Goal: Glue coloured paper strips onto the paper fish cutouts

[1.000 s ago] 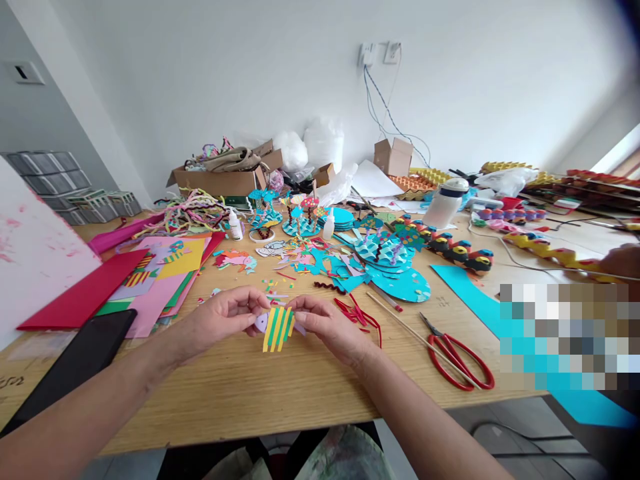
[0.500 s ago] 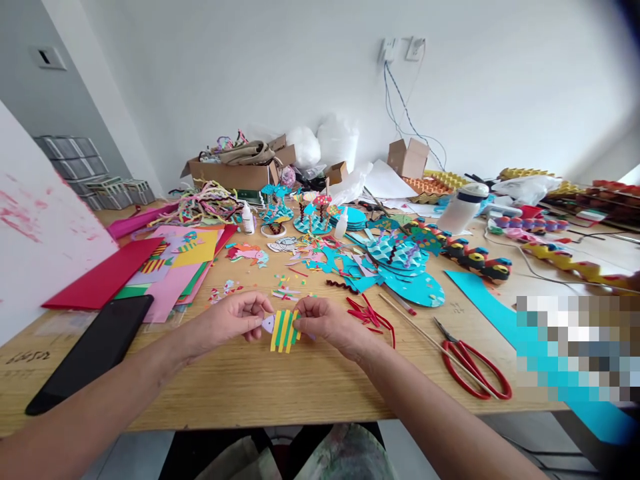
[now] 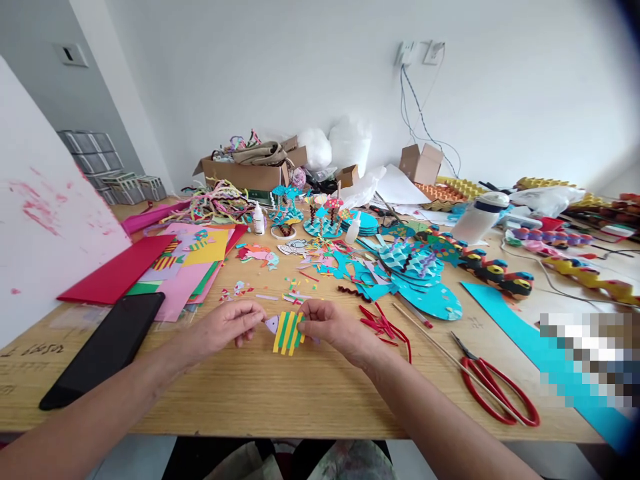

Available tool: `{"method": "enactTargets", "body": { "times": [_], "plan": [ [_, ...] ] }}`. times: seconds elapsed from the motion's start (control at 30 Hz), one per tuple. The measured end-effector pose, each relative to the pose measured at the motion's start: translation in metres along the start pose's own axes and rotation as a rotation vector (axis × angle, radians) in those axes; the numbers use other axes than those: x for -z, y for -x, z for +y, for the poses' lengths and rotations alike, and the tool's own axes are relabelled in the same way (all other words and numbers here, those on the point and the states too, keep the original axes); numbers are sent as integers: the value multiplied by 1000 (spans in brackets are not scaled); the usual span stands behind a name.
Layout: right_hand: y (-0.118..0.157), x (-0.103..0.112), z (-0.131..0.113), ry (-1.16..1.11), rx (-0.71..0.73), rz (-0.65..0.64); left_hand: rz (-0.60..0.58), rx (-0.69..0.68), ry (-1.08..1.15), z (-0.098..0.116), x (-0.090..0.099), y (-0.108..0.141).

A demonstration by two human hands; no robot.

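Your right hand (image 3: 327, 327) has a small paper fish (image 3: 289, 332) pinched at the tail end, thumb on top, fingers bent behind. Your left hand (image 3: 233, 325) is at the fish's head, thumb and forefinger drawn close together at the snout, other fingers curled under; can't tell whether they grip it. Fish is between your two hands, above the near part of the wooden tabletop (image 3: 250, 403): light purple head with a dark eye, body of yellow and green stripes, strip ends sticking out along the bottom edge.

Just beyond your hands: paper scraps (image 3: 300, 283). Right of your right hand, red strips (image 3: 383, 325) in a loose tangle, then a thin wooden stick (image 3: 440, 349) lying across the handles of red-handled scissors (image 3: 495, 390); blades point away from you. Long turquoise paper (image 3: 510, 325) runs diagonally past them. Left of your left hand, a black phone (image 3: 105, 350) lies flat near a stack of coloured paper (image 3: 213, 247) with striped cutouts on top. Two small bottles stand further back, one white (image 3: 259, 220), one translucent (image 3: 353, 229). Turquoise discs (image 3: 430, 297) are piled right of centre. Open cardboard box (image 3: 245, 177), overfilled, is by the wall.
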State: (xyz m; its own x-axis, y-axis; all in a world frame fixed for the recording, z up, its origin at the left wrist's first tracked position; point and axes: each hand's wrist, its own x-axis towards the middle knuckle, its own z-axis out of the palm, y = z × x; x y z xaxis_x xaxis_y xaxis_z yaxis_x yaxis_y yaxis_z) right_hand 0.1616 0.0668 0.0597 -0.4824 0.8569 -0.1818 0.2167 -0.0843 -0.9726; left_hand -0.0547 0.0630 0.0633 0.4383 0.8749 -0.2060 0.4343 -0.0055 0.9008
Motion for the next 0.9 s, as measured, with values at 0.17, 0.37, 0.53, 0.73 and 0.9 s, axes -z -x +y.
{"method": "enactTargets", "body": {
  "times": [0.17,0.37,0.53,0.73,0.9],
  "plan": [
    [-2,-3,-3,36,-11,12,-20,-83,-5,-1,-7,-9],
    [-5,-4,5,98,-4,53,21,-31,-77,10,-14,-16],
    [-7,-4,12,173,-13,71,9,-38,-79,6,-17,-23],
    [-7,-4,14,161,-3,73,6,-35,-73,6,-19,-25],
    [-4,-4,12,71,-16,102,-24,-46,120,14,-22,-15]
  ]
}}
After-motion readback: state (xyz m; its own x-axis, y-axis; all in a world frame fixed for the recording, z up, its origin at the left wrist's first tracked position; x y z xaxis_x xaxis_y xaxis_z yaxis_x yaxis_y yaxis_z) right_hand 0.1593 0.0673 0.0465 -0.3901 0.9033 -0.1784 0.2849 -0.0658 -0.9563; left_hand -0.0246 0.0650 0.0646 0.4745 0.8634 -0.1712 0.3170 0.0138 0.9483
